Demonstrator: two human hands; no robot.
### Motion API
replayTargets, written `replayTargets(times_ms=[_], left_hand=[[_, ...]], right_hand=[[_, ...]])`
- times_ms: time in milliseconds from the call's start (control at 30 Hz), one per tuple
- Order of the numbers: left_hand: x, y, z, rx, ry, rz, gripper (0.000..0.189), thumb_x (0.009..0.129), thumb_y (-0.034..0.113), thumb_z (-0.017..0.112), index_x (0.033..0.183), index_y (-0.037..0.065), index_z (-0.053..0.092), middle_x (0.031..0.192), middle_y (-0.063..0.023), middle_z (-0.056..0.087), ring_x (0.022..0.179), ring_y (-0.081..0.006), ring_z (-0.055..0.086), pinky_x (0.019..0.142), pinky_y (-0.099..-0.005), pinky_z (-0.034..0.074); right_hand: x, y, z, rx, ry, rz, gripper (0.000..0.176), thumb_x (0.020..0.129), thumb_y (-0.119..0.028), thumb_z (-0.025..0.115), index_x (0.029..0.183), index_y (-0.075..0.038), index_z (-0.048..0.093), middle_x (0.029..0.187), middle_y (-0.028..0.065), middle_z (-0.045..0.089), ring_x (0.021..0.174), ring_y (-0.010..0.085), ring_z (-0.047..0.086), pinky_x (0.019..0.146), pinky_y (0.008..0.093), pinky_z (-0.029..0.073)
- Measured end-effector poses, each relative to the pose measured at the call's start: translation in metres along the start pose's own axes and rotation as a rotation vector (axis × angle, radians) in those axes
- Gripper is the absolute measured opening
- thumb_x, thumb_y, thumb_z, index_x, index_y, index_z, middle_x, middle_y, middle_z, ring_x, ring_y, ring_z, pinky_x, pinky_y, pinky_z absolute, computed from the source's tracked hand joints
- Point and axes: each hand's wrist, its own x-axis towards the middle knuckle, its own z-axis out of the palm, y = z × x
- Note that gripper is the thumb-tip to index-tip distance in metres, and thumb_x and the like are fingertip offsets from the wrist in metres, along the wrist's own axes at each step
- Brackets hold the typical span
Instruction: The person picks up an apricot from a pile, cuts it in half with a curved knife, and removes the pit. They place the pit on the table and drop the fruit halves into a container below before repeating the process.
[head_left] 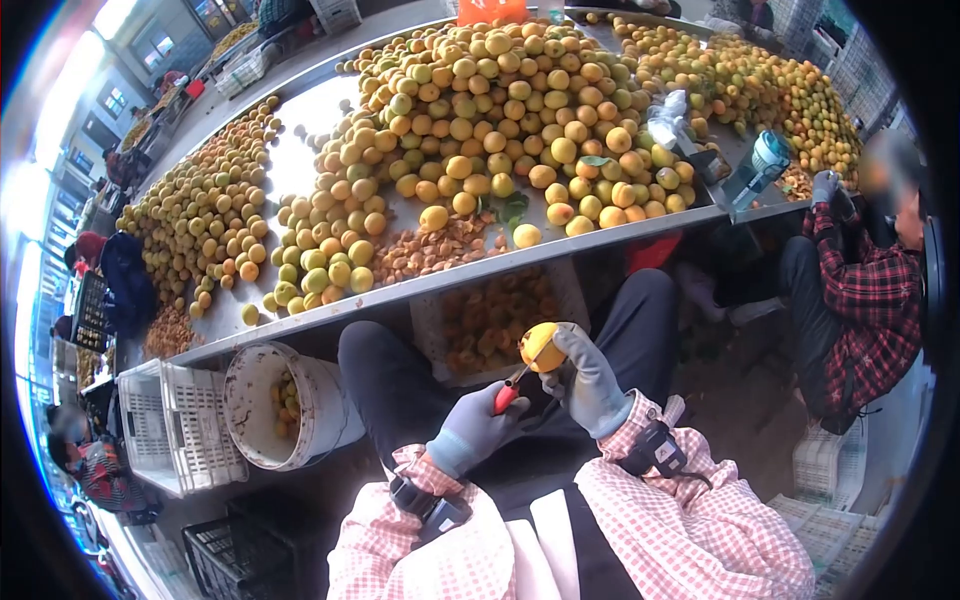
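Note:
My left hand [472, 432], in a grey glove, is closed around the red handle of a small knife [507, 397], its thin blade pointing up at a fruit. That yellow-orange apricot [541, 347] is held in my gloved right hand [590, 380], above my lap, with a dark cut line across it. The blade tip is at or very near the fruit's lower left side; actual contact is hard to make out. Below and behind the hands, a crate [428, 338] holds orange fruit pieces.
A metal table [400, 292] bears heaped apricots [500, 90] and a pile of pits [430, 250]. A white bucket [345, 412] with fruit and white crates [180, 425] stand left. A co-worker [865, 300] sits right, near a teal bottle [765, 160].

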Motion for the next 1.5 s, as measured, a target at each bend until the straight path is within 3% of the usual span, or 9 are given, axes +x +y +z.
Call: replayTargets(times_ms=[333, 500, 600, 733, 1000, 1033, 1067, 1167, 1500], left_hand=[[0.002, 0.038, -0.036, -0.113, 0.051, 0.128, 0.012, 0.085, 0.004, 0.067, 0.095, 0.001, 0.064, 0.088, -0.0045, 0.063, 0.081, -0.0094, 0.057, 0.074, -0.0264, 0.048], [0.023, 0.054, -0.033, 0.124, 0.002, 0.180, 0.066, 0.072, 0.016, 0.084, 0.127, 0.007, 0.049, 0.096, -0.0067, 0.065, 0.085, -0.0154, 0.063, 0.079, -0.0277, 0.050], [0.028, 0.055, -0.031, 0.224, -0.058, 0.345, 0.074, 0.071, 0.030, 0.083, 0.131, 0.010, 0.044, 0.100, -0.0147, 0.068, 0.089, -0.0336, 0.067, 0.076, -0.0343, 0.053], [0.032, 0.056, -0.035, 0.231, -0.177, 0.345, 0.087, 0.068, 0.032, 0.084, 0.138, 0.012, 0.038, 0.100, -0.0145, 0.068, 0.091, -0.0356, 0.066, 0.078, -0.0353, 0.052], [0.039, 0.063, -0.032, 0.476, -0.193, 0.508, 0.090, 0.065, 0.045, 0.082, 0.137, 0.009, 0.041, 0.096, -0.0137, 0.068, 0.083, -0.0350, 0.067, 0.072, -0.0355, 0.053], [0.040, 0.062, -0.030, 0.503, -0.158, 0.594, 0.089, 0.065, 0.047, 0.082, 0.135, 0.008, 0.044, 0.094, -0.0130, 0.068, 0.079, -0.0337, 0.067, 0.070, -0.0348, 0.053], [0.040, 0.063, -0.028, 0.501, -0.165, 0.590, 0.089, 0.065, 0.047, 0.082, 0.135, 0.008, 0.044, 0.094, -0.0130, 0.068, 0.079, -0.0337, 0.067, 0.070, -0.0348, 0.053], [0.047, 0.067, -0.024, 0.585, 0.035, 0.767, 0.093, 0.057, 0.047, 0.085, 0.128, 0.000, 0.049, 0.087, -0.0105, 0.068, 0.071, -0.0295, 0.067, 0.065, -0.0337, 0.053], [0.046, 0.081, -0.030, 0.597, 0.048, 0.740, 0.083, 0.063, 0.046, 0.082, 0.126, 0.001, 0.052, 0.083, -0.0093, 0.066, 0.069, -0.0253, 0.067, 0.061, -0.0308, 0.052]], right_hand=[[0.016, -0.003, -0.024, 0.345, -0.042, 0.225, 0.045, 0.093, -0.050, 0.050, 0.104, -0.006, 0.057, 0.085, 0.0087, 0.062, 0.062, 0.0135, 0.055, 0.052, 0.0215, 0.042], [0.007, 0.000, -0.015, 0.186, -0.066, 0.386, 0.036, 0.094, -0.046, 0.046, 0.096, -0.012, 0.056, 0.080, 0.0028, 0.059, 0.057, 0.0102, 0.054, 0.043, 0.0201, 0.039], [0.002, -0.009, -0.009, 0.195, -0.158, 0.531, 0.031, 0.093, -0.041, 0.046, 0.093, -0.012, 0.057, 0.071, 0.0010, 0.058, 0.044, 0.0089, 0.048, 0.036, 0.0190, 0.034], [0.002, -0.010, -0.008, 0.061, -0.180, 0.529, 0.032, 0.092, -0.039, 0.048, 0.100, -0.011, 0.058, 0.073, 0.0023, 0.060, 0.046, 0.0086, 0.052, 0.037, 0.0184, 0.037], [0.006, 0.043, -0.034, -0.334, -0.456, -0.168, 0.039, 0.089, -0.009, 0.060, 0.125, -0.008, 0.046, 0.120, 0.0083, 0.054, 0.112, 0.0199, 0.055, 0.095, 0.0321, 0.047], [-0.002, 0.021, -0.022, 0.451, -0.244, 0.411, 0.054, 0.082, -0.001, 0.067, 0.129, -0.007, 0.041, 0.122, 0.0096, 0.053, 0.113, 0.0196, 0.054, 0.095, 0.0317, 0.047], [-0.003, 0.025, -0.023, 0.457, -0.240, 0.412, 0.054, 0.082, -0.001, 0.067, 0.129, -0.007, 0.041, 0.122, 0.0096, 0.053, 0.113, 0.0196, 0.054, 0.095, 0.0317, 0.047], [-0.004, 0.027, -0.014, -0.524, -0.294, -0.275, 0.031, 0.094, -0.009, 0.053, 0.125, -0.006, 0.047, 0.116, 0.0075, 0.056, 0.107, 0.0190, 0.058, 0.094, 0.0320, 0.048], [-0.002, 0.009, 0.008, -0.565, -0.143, -0.439, 0.019, 0.089, -0.011, 0.058, 0.107, -0.005, 0.056, 0.102, 0.0063, 0.060, 0.096, 0.0151, 0.059, 0.078, 0.0276, 0.048]])
